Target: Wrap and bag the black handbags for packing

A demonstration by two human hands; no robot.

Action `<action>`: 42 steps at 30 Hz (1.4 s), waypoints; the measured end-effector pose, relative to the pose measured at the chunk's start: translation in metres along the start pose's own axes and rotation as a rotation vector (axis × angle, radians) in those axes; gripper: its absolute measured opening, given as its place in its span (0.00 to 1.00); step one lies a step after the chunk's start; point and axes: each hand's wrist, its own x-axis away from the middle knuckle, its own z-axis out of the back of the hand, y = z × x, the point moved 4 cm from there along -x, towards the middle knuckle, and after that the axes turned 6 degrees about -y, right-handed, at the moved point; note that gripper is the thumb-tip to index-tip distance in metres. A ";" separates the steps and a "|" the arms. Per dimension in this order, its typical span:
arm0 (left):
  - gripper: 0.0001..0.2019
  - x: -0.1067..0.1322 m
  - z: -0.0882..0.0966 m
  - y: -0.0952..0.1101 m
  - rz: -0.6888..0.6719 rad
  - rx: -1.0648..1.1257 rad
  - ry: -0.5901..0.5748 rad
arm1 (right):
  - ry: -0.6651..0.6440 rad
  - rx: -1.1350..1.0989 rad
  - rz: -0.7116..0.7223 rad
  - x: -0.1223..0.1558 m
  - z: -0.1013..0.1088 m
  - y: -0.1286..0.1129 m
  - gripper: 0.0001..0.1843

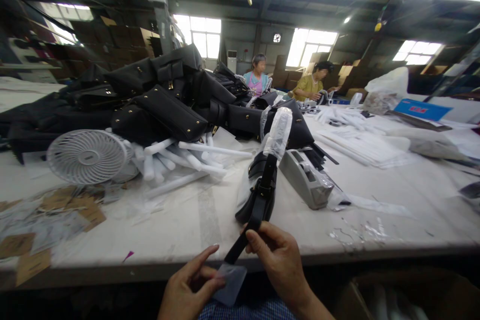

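A small black handbag [244, 187] stands near the front of the table, its strap reaching down toward me. My right hand [279, 255] pinches this black strap [257, 217] between thumb and fingers. Clear wrap [279, 132] covers the upper part of the strap. At the strap's lower end is a small translucent plastic piece [231, 282]. My left hand [195, 280] pinches its left edge, with the index finger stretched out above. Whether the strap end lies inside the plastic or only against it, I cannot tell.
Black bags [161, 105] are heaped behind white foam rolls [187, 157] and a white fan [88, 156]. A grey tape dispenser [305, 180] stands right of the handbag. Brown cards [33, 260] lie at left. Two people [257, 77] sit across the table [168, 240]. An open carton [408, 292] is below right.
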 end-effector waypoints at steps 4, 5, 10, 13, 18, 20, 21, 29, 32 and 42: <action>0.31 0.002 0.002 0.004 -0.032 -0.019 0.035 | 0.015 -0.012 -0.005 0.001 0.000 0.001 0.14; 0.30 0.003 0.002 0.005 -0.052 -0.037 0.046 | 0.018 -0.013 -0.003 0.001 0.000 0.001 0.14; 0.29 0.004 0.001 0.006 -0.091 -0.022 0.063 | 0.014 -0.022 0.002 0.002 0.001 0.002 0.14; 0.30 0.004 -0.001 0.005 -0.086 0.009 0.073 | 0.001 -0.042 0.002 0.002 0.001 0.002 0.14; 0.30 0.003 -0.002 0.006 -0.089 0.031 0.065 | -0.021 -0.042 0.008 0.000 0.000 0.003 0.14; 0.30 0.002 -0.002 0.007 -0.076 0.048 0.054 | -0.036 -0.038 0.007 -0.001 -0.001 0.003 0.14; 0.30 0.001 -0.003 0.007 -0.067 0.072 0.045 | -0.049 -0.037 0.006 -0.001 -0.002 0.004 0.14; 0.31 -0.013 -0.025 0.019 -0.030 0.339 -0.055 | -0.062 0.137 0.031 -0.006 0.002 -0.005 0.17; 0.30 -0.011 -0.034 0.018 -0.018 0.391 -0.174 | -0.060 0.143 0.053 -0.004 0.006 -0.007 0.15; 0.30 0.002 -0.032 0.007 0.093 0.463 -0.045 | -0.097 0.088 0.013 -0.001 0.005 -0.003 0.16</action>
